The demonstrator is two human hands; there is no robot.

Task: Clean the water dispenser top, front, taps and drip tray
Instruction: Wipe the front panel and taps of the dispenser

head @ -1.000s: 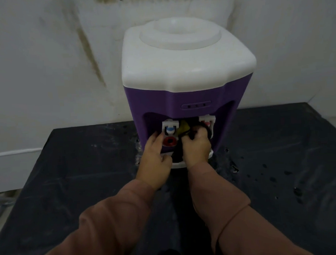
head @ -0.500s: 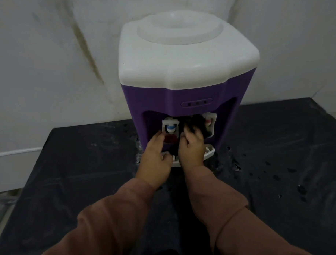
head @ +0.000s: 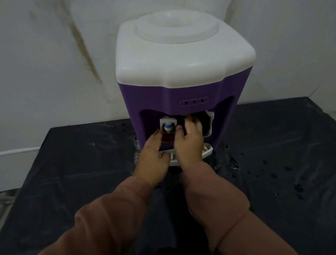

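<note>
left hand [head: 152, 152] loose, fingers straight beside blue tap [head: 168, 126] | right hand [head: 188, 143] clutches dark cloth [head: 204, 124] inside water dispenser [head: 171, 96] recess

bare left hand [head: 153, 158], bare right hand [head: 188, 145], long reddish-brown sleeves [head: 113, 220] to the wrists, soft fabric creased near cuffs

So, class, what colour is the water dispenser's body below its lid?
Purple: the dispenser body beneath its white top, shown best in the head view.
</note>
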